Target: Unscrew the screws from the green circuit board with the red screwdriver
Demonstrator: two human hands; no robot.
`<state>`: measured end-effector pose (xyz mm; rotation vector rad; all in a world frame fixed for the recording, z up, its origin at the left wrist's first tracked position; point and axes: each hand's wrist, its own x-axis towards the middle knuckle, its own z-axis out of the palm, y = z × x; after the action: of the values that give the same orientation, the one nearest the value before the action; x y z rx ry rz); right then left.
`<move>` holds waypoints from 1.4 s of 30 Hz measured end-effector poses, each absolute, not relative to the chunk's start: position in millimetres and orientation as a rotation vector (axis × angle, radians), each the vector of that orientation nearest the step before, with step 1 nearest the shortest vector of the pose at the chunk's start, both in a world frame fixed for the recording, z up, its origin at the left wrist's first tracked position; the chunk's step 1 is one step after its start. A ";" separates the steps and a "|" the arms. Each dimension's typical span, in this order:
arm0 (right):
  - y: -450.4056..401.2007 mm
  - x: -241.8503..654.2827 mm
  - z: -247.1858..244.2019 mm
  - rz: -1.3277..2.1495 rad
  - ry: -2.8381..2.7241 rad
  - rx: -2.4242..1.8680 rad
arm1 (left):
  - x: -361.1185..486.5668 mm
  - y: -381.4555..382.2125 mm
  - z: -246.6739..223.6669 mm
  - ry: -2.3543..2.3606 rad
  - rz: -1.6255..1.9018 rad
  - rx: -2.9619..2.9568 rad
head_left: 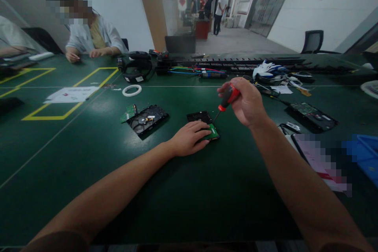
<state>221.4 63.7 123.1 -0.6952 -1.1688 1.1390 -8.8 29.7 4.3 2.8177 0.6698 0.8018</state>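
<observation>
No print on the paper sheet (71, 94) or elsewhere is legible.

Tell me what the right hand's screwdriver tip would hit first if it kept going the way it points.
Probably the small black hard drive under the left hand. The right hand angles the screwdriver down-left, its tip just above the drive's right edge; depth is unclear.

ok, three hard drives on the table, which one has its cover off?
The opened drive, left of the left hand: its platter shows. The drive under that hand shows a green board; the right one lies apart, untouched.
</observation>
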 end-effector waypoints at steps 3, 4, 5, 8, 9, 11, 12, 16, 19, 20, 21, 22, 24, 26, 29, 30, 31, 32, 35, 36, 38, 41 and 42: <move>58.4 219.3 127.1 1.195 -1.195 -0.683 | -9.3 29.5 3.6 0.666 0.809 2.822; 56.4 218.4 128.5 1.209 -1.218 -0.681 | -9.4 29.6 3.2 0.667 0.808 2.823; 54.7 217.5 129.6 1.217 -1.240 -0.680 | -9.4 29.7 2.9 0.666 0.806 2.823; 52.1 216.0 131.0 1.237 -1.270 -0.672 | -9.1 30.0 2.5 0.664 0.815 2.818; 52.2 216.0 131.0 1.248 -1.270 -0.662 | -8.9 30.1 2.7 0.665 0.820 2.815; 52.7 216.9 130.9 1.266 -1.267 -0.641 | -8.7 30.0 3.3 0.665 0.822 2.811; 53.0 217.5 131.0 1.268 -1.273 -0.638 | -8.6 29.9 3.7 0.662 0.819 2.812; 52.9 219.4 132.5 1.213 -1.313 -0.683 | -8.9 29.3 4.5 0.659 0.808 2.816; 53.1 220.1 131.7 1.138 -1.337 -0.716 | -8.8 29.4 4.2 0.669 0.809 2.808; 53.5 220.2 130.7 1.117 -1.338 -0.721 | -8.6 29.5 4.0 0.670 0.808 2.809; 54.0 220.4 129.5 1.104 -1.330 -0.723 | -8.5 29.7 3.8 0.670 0.806 2.812; 54.6 220.5 128.3 1.101 -1.314 -0.722 | -8.3 29.8 3.6 0.670 0.805 2.816; 55.1 220.4 126.9 1.130 -1.266 -0.710 | -8.1 29.9 3.3 0.676 0.808 2.818; 54.6 219.9 127.5 1.197 -1.224 -0.695 | -8.2 29.8 3.3 0.675 0.809 2.818; 52.4 218.9 131.1 1.257 -1.247 -0.684 | -8.7 29.2 4.0 0.668 0.815 2.820; 51.9 218.6 132.3 1.252 -1.266 -0.687 | -8.8 29.1 4.3 0.666 0.817 2.821; 51.5 218.4 133.4 1.242 -1.282 -0.693 | -8.9 28.9 4.6 0.667 0.817 2.821; 51.4 218.4 134.1 1.234 -1.289 -0.700 | -8.9 28.9 4.9 0.668 0.816 2.820; 52.3 218.8 135.0 1.254 -1.274 -0.713 | -8.5 29.1 4.9 0.668 0.814 2.817; 52.7 219.1 135.0 1.262 -1.270 -0.714 | -8.4 29.2 4.7 0.668 0.814 2.816; 53.2 219.6 134.8 1.261 -1.269 -0.712 | -8.2 29.6 4.2 0.665 0.811 2.815; 53.2 220.0 134.2 1.228 -1.274 -0.711 | -8.0 29.6 3.9 0.666 0.815 2.806; 53.3 220.1 133.8 1.206 -1.280 -0.714 | -8.0 29.5 4.0 0.666 0.819 2.802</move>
<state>220.1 53.3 133.8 -0.7136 -1.2800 1.2063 -8.0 29.5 4.0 2.8017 0.6658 0.8187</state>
